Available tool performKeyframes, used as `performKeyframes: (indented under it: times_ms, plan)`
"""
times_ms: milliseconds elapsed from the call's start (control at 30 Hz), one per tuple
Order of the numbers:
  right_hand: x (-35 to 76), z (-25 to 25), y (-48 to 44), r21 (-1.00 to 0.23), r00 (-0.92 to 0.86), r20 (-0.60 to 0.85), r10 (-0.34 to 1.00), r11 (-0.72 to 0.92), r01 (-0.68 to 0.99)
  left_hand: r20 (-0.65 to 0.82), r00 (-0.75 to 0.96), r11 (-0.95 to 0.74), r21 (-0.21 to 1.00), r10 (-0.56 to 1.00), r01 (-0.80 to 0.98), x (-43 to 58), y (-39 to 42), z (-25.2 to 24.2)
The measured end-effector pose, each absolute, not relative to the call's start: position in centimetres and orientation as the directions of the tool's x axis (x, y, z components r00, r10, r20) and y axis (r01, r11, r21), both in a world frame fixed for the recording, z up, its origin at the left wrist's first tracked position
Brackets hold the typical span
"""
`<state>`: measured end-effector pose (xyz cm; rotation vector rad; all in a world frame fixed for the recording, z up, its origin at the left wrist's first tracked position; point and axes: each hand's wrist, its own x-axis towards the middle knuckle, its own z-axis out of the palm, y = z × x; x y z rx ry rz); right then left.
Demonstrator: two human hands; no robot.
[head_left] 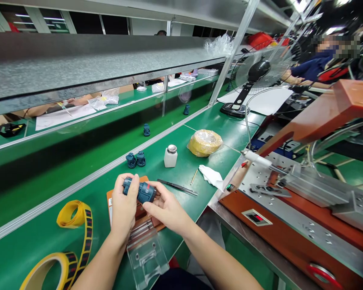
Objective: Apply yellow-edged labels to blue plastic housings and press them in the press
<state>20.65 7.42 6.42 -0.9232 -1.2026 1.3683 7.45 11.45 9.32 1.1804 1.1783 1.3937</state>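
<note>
The dark blue part (145,194) — small red and white markings (147,189) — lies sideways between the fingers (134,187).

No text clearly readable; round emblem (147,191) on blue part (142,196) too small.

Left fingers (133,188) and right fingers (153,209) hold a dark-blue part (144,193).

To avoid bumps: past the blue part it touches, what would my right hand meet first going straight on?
Probably your left hand, holding the other end of the blue part; depth is unclear.
</note>
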Motion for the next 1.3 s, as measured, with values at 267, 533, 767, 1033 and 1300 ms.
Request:
performKeyframes:
  times_ms: [267, 533, 767, 1033, 1300]
  plan:
    - [21.5, 7.1, 6.5, -0.956, 0.047, 0.268, 0.962, 0.259, 0.141, 0.026, 0.175, 0.028, 0.953, 0.984, -0.3, 7.9, 9.8, 10.5]
    - [21.2, 6.3, 6.5, -0.952, -0.019, 0.008, 1.0, 0.001, -0.307, 0.016, 0.057, 0.001, 0.959, 0.998, -0.283, 8.4, 10.0, 9.7]
    - [21.1, 5.7, 6.8, -0.921, -0.055, -0.015, 0.998, -0.035, -0.387, 0.013, 0.04, -0.004, 0.972, 0.999, -0.233, 8.4, 10.2, 9.1]
    - [21.5, 5.7, 6.8, -0.896, 0.253, 0.439, 0.862, 0.402, 0.186, -0.122, 0.221, 0.214, 0.858, 0.968, -0.467, 9.2, 9.6, 9.8]
    - [23.1, 5.3, 6.6, -0.588, 0.163, 0.76, 0.629, 0.559, 0.585, -0.212, 0.334, 0.362, 0.79, 0.918, -0.494, 9.4, 9.3, 9.9]
